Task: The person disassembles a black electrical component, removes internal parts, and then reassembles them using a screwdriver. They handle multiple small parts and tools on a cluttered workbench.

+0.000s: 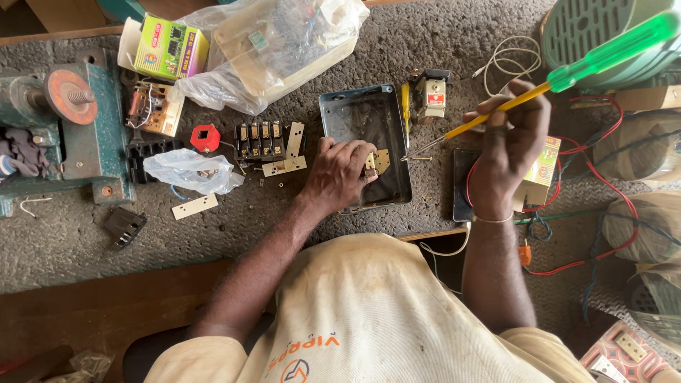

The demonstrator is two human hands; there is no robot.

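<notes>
The person's left hand pins a small cream, hinge-like plate against the floor of a shallow grey metal tray lying on the rough grey counter; its grip is pressed together on the plate. The right hand, at three o'clock from the tray, has its grip clamped around a screwdriver with a yellow shaft and green handle, the tip poised just beside the plate. The tip looks likely to slip toward the fingers if the plate shifts. Tiny loose screws beside the tray could roll away. Red wires trailing at three o'clock might snag the wrist.
</notes>
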